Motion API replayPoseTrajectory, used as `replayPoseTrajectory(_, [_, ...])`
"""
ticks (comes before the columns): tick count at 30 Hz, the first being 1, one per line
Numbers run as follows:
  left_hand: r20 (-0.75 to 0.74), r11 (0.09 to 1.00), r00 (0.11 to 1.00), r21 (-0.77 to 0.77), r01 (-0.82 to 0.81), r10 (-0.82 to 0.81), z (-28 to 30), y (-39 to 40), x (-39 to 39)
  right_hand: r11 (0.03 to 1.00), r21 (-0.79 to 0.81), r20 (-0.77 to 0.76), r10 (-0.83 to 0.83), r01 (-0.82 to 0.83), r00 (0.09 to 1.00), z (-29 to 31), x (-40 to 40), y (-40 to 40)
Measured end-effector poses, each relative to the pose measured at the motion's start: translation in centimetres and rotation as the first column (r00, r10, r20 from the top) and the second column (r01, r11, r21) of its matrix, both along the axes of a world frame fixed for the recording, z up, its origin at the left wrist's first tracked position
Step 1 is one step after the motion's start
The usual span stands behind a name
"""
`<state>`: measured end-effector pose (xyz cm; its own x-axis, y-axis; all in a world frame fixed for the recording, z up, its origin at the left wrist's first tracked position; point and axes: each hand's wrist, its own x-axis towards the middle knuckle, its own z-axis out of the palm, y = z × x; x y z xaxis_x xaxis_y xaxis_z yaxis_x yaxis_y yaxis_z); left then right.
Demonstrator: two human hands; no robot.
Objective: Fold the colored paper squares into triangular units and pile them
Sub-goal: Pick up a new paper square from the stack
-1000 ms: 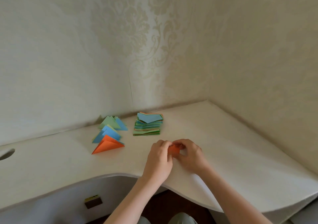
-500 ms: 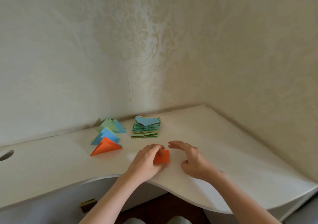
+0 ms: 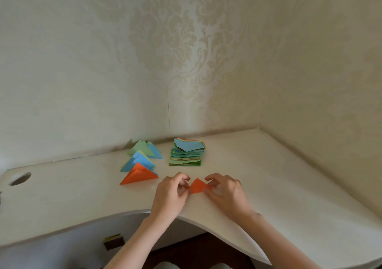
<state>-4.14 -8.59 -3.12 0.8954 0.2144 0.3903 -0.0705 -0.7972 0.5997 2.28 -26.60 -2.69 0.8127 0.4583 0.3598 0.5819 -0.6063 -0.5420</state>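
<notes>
A small orange paper piece (image 3: 198, 186), folded to a triangle, lies on the white desk (image 3: 279, 186) between my hands. My left hand (image 3: 170, 194) pinches its left corner, and my right hand (image 3: 224, 193) pinches its right corner. To the left a row of folded triangular units leans together: an orange one (image 3: 138, 174) in front, blue ones (image 3: 138, 162) behind it, then green and blue ones (image 3: 144, 149) nearest the wall. A stack of unfolded colored squares (image 3: 187, 153), blue on top, stands behind my hands.
Wallpapered walls meet in a corner behind the desk. A round cable hole (image 3: 20, 179) sits at the desk's far left. The desk's front edge curves inward toward me. A small dark box (image 3: 113, 242) lies below the desk.
The orange piece was a small square under my left hand; now it shows as a triangle held at both corners. My right hand has come back onto it.
</notes>
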Motion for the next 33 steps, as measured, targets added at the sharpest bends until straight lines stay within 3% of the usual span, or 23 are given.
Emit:
replayPoseTrajectory(4, [0.021, 0.994, 0.994, 0.032, -0.108, 0.107, 0.0, -1.6, 0.4, 0.989, 0.099, -0.155, -0.093, 0.109, 0.984, 0.0, 0.6, 1.1])
replayPoseTrajectory(9, [-0.031, 0.979, 0.980, 0.070, -0.193, 0.195, 0.0, -2.8, 0.9, 0.980, 0.094, -0.134, -0.161, 0.174, 0.978, -0.9, 0.7, 1.8])
replayPoseTrajectory(21, [-0.090, 0.987, 0.994, -0.136, -0.081, 0.069, 0.1, -0.9, 0.0, 0.983, 0.061, -0.295, -0.146, 0.171, 0.944, -0.3, 1.8, 1.5])
replayPoseTrajectory(24, [-0.086, 0.993, 0.993, -0.079, -0.088, 0.081, 0.5, -1.2, -0.2, 0.983, 0.080, -0.278, -0.140, 0.168, 0.950, -0.4, 1.5, 1.5])
replayPoseTrajectory(29, [-0.086, 0.978, 0.982, 0.141, -0.153, 0.166, 1.4, -3.8, 0.1, 0.982, 0.069, -0.226, -0.154, 0.173, 0.962, -0.7, 1.1, 1.6])
replayPoseTrajectory(33, [-0.145, 0.973, 0.968, 0.132, -0.188, 0.206, 1.6, -4.5, 0.8, 0.986, 0.036, -0.215, -0.153, 0.164, 0.965, -0.7, 1.1, 1.5])
